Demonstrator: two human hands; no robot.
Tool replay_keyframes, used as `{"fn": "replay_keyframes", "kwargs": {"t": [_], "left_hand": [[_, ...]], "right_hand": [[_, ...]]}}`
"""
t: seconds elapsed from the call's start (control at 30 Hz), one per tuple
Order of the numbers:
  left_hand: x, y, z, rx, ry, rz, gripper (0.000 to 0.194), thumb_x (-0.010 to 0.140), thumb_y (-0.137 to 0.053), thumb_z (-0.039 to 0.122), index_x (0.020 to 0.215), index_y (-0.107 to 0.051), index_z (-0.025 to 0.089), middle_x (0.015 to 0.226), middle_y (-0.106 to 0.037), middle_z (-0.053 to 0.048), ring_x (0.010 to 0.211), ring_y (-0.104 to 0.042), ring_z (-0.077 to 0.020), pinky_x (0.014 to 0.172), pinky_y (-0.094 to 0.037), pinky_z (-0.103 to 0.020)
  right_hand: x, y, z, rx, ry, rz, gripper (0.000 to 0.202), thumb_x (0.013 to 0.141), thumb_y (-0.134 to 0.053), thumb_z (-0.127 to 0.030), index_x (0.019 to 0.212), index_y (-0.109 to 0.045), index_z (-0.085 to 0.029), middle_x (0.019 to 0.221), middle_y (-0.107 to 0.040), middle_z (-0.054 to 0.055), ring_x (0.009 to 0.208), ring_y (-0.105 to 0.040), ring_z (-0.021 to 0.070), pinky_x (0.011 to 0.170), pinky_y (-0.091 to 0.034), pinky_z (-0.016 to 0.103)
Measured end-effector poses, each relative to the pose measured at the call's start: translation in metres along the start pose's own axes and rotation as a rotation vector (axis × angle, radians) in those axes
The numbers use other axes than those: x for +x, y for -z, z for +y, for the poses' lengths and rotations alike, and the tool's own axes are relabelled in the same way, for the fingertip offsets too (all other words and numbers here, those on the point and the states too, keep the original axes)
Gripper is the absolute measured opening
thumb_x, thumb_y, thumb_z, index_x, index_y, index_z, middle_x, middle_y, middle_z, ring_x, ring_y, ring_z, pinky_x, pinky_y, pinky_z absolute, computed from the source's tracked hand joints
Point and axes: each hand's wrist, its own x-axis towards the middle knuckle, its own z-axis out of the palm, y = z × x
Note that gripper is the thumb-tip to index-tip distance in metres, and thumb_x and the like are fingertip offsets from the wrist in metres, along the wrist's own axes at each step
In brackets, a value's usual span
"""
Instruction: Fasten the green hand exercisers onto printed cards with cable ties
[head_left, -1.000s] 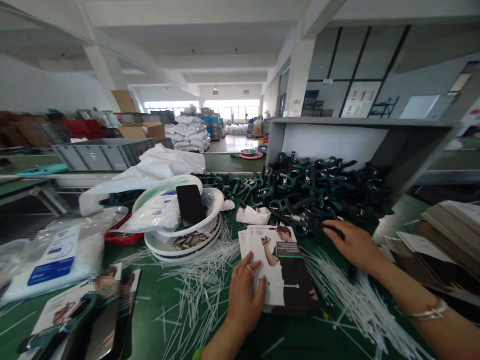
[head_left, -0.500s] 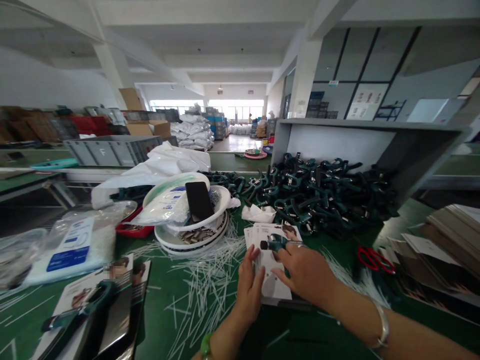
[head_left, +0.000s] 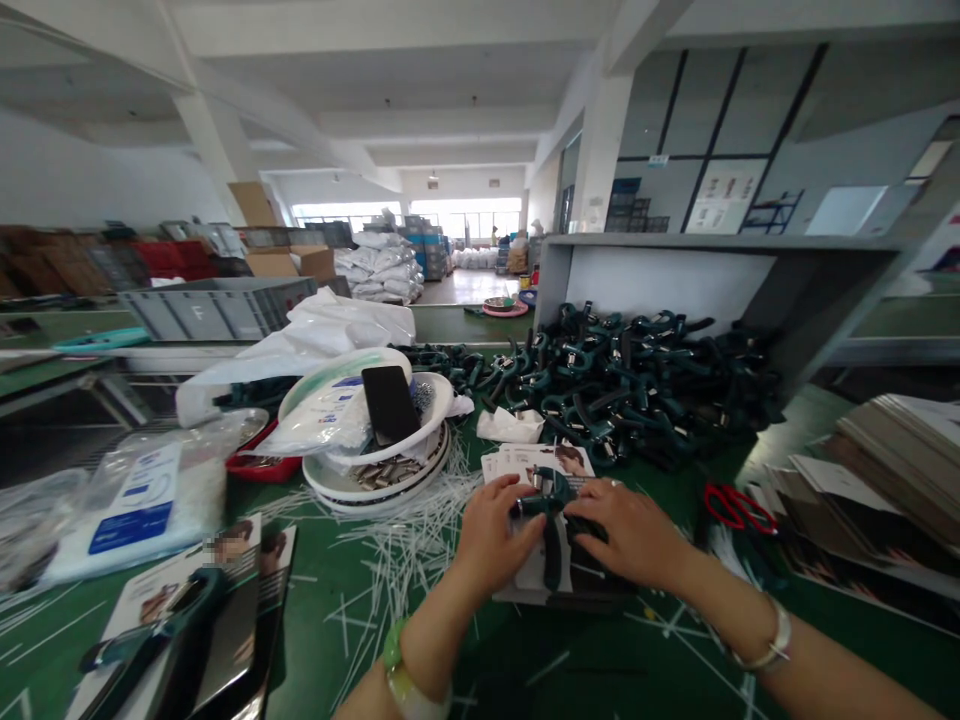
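A dark green hand tool (head_left: 553, 500) lies on a stack of printed cards (head_left: 517, 462), with its dark handle toward me. My left hand (head_left: 496, 530) is closed on the tool's left end, thumb and fingers around it. On the other side, my right hand (head_left: 626, 528) has its fingers curled around the tool's right part; its fingertips rest by the dark handle over the cards. At the lower left, another green tool (head_left: 161, 625) sits on a few cards (head_left: 238, 640).
Many green tools (head_left: 652, 385) are heaped before a grey box (head_left: 832, 300). White bowls (head_left: 375, 490) hold metal parts, with a phone (head_left: 390, 405) on top. Thin white strips (head_left: 405, 560) are scattered. Red scissors (head_left: 739, 508) lie beside stacked cards (head_left: 892, 470) at right.
The tool has turned so its handle points toward me. My left hand has moved from the cards' edge up onto the tool, and my right hand has shifted to its right side.
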Motion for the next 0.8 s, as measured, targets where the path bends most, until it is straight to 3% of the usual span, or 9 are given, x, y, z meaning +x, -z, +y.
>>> {"fn": "replay_keyframes", "kwargs": {"t": [0.07,0.2,0.37,0.5,0.63,0.8], "left_hand": [[0.017,0.0,0.007,0.096,-0.015,-0.097,0.03,0.076,-0.057,0.033,0.103,-0.065,0.025,0.114,-0.062,-0.007,0.107,-0.055,-0.0245,0.095,-0.039,-0.041],[0.055,-0.011,0.01,0.201,0.019,-0.125,0.034,0.077,-0.057,0.034,0.108,-0.064,0.022,0.114,-0.063,-0.011,0.103,-0.057,-0.0284,0.088,-0.042,-0.041],[0.083,-0.025,0.014,0.169,-0.063,-0.166,0.018,0.076,-0.059,0.035,0.089,-0.07,0.029,0.098,-0.071,-0.002,0.091,-0.063,-0.0211,0.081,-0.045,-0.031],[0.077,-0.023,0.017,0.148,-0.145,-0.184,0.015,0.079,-0.056,0.029,0.084,-0.071,0.03,0.091,-0.072,0.002,0.089,-0.062,-0.0176,0.087,-0.04,-0.032],[0.061,-0.015,0.016,0.219,-0.196,-0.176,0.016,0.078,-0.057,0.023,0.081,-0.07,0.03,0.088,-0.071,0.001,0.09,-0.061,-0.019,0.099,-0.028,-0.043],[0.054,-0.014,0.012,0.29,-0.228,-0.179,0.015,0.078,-0.057,0.025,0.084,-0.07,0.03,0.089,-0.071,0.0,0.09,-0.06,-0.0196,0.096,-0.028,-0.045]], "right_hand": [[0.005,-0.008,-0.003,-0.051,0.036,-0.022,0.018,0.076,-0.059,-0.023,0.09,-0.069,-0.025,0.095,-0.063,0.007,0.089,-0.059,0.0212,0.072,-0.047,0.031],[0.013,-0.021,-0.003,-0.056,0.039,0.005,0.015,0.081,-0.055,-0.024,0.081,-0.07,-0.022,0.091,-0.063,0.006,0.086,-0.058,0.0182,0.07,-0.045,0.027],[0.011,-0.032,0.004,0.062,0.021,0.076,0.011,0.08,-0.058,-0.02,0.079,-0.069,-0.021,0.088,-0.063,0.004,0.081,-0.059,0.016,0.071,-0.046,0.027],[0.009,-0.038,0.01,0.232,0.043,0.193,0.01,0.081,-0.056,-0.02,0.079,-0.067,-0.019,0.088,-0.063,0.005,0.084,-0.059,0.0162,0.074,-0.046,0.028],[0.009,-0.042,0.009,0.431,-0.02,0.345,0.015,0.084,-0.053,-0.026,0.076,-0.064,-0.019,0.085,-0.062,0.005,0.086,-0.059,0.0175,0.077,-0.046,0.03],[0.008,-0.045,-0.001,0.587,-0.202,0.297,0.019,0.08,-0.057,-0.035,0.071,-0.064,-0.02,0.077,-0.061,0.003,0.077,-0.058,0.0181,0.07,-0.045,0.03]]}}
